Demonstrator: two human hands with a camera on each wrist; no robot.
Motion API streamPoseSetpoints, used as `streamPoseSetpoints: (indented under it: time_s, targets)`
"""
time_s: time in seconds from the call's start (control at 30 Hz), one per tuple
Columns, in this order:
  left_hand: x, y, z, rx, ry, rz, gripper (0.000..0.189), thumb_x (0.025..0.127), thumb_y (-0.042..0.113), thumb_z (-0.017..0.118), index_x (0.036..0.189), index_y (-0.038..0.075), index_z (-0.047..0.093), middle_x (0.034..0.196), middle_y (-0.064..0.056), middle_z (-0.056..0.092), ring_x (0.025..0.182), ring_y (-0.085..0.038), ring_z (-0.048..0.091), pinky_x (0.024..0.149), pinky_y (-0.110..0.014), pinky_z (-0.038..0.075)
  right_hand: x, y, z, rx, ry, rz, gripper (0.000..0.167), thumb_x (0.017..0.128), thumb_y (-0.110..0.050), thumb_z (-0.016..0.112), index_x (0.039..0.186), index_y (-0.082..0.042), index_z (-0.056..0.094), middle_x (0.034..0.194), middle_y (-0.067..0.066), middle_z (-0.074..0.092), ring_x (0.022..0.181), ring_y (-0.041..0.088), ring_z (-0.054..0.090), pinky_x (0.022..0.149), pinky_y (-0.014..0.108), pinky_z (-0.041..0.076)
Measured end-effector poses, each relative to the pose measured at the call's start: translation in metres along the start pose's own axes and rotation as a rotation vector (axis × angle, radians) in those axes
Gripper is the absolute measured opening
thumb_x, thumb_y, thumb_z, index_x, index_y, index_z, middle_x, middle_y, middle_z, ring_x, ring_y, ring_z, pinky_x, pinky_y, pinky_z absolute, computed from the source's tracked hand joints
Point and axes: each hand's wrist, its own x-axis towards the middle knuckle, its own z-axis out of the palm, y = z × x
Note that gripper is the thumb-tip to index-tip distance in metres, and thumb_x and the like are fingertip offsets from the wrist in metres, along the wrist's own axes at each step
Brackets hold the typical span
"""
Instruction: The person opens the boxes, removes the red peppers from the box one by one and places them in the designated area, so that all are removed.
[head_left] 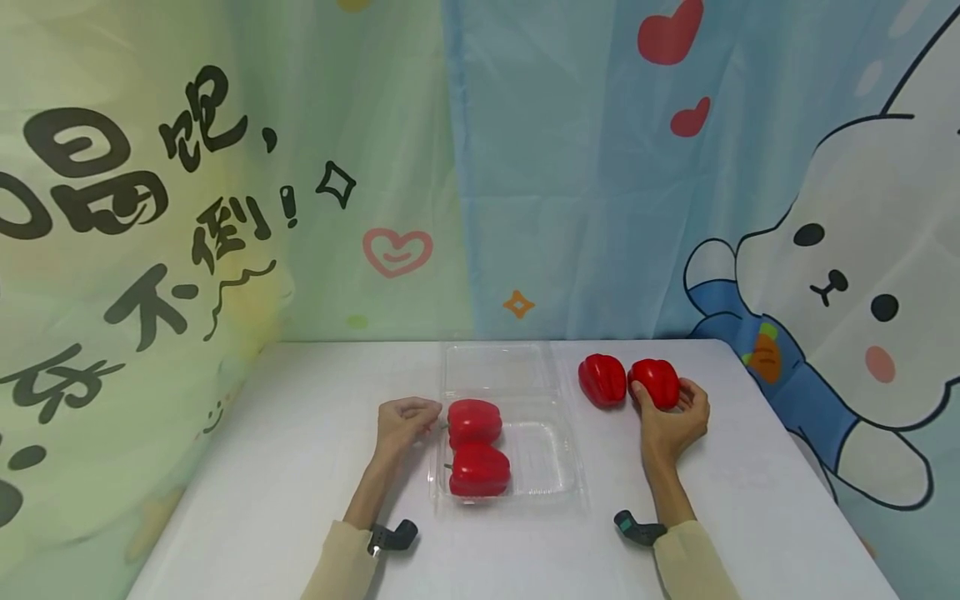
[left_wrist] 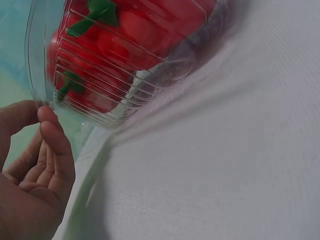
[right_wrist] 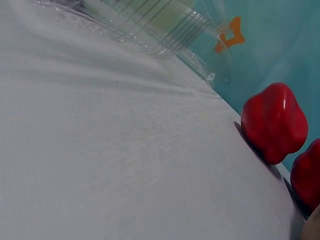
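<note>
A clear plastic clamshell box (head_left: pixel 543 450) lies with its lid (head_left: pixel 495 367) folded back away from me. Two red bell peppers with green stems, the nearer one (head_left: pixel 480 470) and the farther one (head_left: pixel 474 422), lie on their sides in its left half. My left hand (left_wrist: pixel 37 175) pinches the box's left rim between thumb and fingertips. To the right of the box, my right hand (head_left: pixel 675 425) grips a red bell pepper (head_left: pixel 656 382), thumb on its left and fingers on its right. Another red bell pepper (right_wrist: pixel 275 123) rests just left of the gripped one.
A white cloth-covered table (head_left: pixel 300 467) carries everything. A printed curtain (head_left: pixel 540 167) hangs behind its far edge. Each wrist wears a black camera mount, the left (head_left: pixel 395 536) and the right (head_left: pixel 637 528).
</note>
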Motion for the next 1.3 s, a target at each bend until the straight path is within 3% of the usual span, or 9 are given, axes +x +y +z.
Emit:
streamPoseSetpoints:
  time_s: [0.2, 0.53, 0.77, 1.3]
  targets:
    - [0.0001, -0.0007, 0.0002, -0.001, 0.002, 0.009, 0.023, 0.096, 0.017, 0.082, 0.104, -0.004, 0.080, 0.083, -0.012, 0.081, 0.069, -0.011, 0.070, 0.067, -0.019, 0.057, -0.0015, -0.0011, -0.0017, 0.015, 0.000, -0.001, 0.065, 0.097, -0.034, 0.084, 0.150, -0.009, 0.057, 0.152, 0.007, 0.061, 0.135, 0.014, 0.052, 0.115, 0.033, 0.050]
    - [-0.0017, -0.0008, -0.0010, 0.007, 0.010, 0.013, 0.022, 0.097, 0.016, 0.081, 0.104, -0.005, 0.079, 0.079, -0.010, 0.080, 0.068, -0.010, 0.069, 0.066, -0.019, 0.056, -0.0050, -0.0010, -0.0048, 0.003, -0.023, -0.008, 0.064, 0.097, -0.032, 0.084, 0.151, -0.010, 0.057, 0.153, 0.007, 0.061, 0.139, 0.020, 0.054, 0.117, 0.041, 0.051]
    - [-0.0017, -0.0013, -0.0001, 0.015, 0.012, 0.004, 0.023, 0.097, 0.018, 0.081, 0.105, -0.003, 0.080, 0.083, -0.013, 0.081, 0.069, -0.011, 0.069, 0.067, -0.020, 0.056, -0.0047, 0.0000, -0.0050, -0.002, -0.012, -0.025, 0.063, 0.096, -0.032, 0.085, 0.149, -0.012, 0.059, 0.151, 0.006, 0.063, 0.135, 0.018, 0.056, 0.114, 0.034, 0.051]
    - [-0.0005, -0.0015, -0.0012, 0.002, 0.002, 0.009, 0.022, 0.096, 0.019, 0.083, 0.104, -0.001, 0.081, 0.086, -0.014, 0.082, 0.071, -0.012, 0.070, 0.069, -0.020, 0.057, -0.0054, -0.0004, -0.0064, -0.001, -0.014, -0.027, 0.064, 0.095, -0.030, 0.086, 0.149, -0.009, 0.059, 0.151, 0.006, 0.063, 0.133, 0.015, 0.054, 0.114, 0.035, 0.051]
